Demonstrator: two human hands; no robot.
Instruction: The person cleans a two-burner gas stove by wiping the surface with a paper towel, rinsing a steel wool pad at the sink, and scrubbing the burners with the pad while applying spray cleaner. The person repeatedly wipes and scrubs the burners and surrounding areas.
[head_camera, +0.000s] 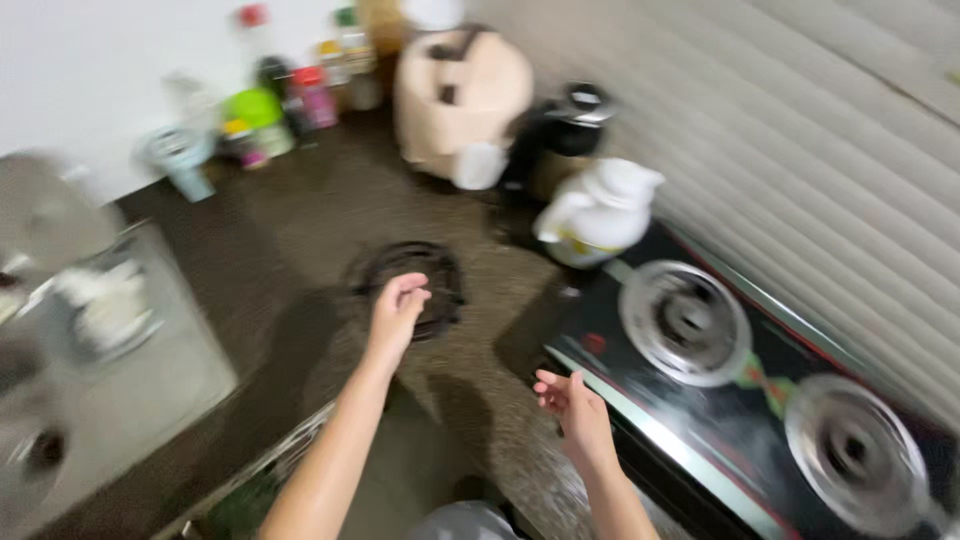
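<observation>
One left hand (398, 305) touches black ring (407, 287) (blurred); right hand (570, 400) free.

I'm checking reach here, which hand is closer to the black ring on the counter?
Left. The left hand is at the black ring, overlapping its rim. The right hand hangs apart, beside the stove.

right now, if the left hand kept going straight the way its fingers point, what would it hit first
The black round pan support lying on the brown counter. The left hand is already at its near rim, fingers curled over it; the blur hides whether they touch it.
</observation>
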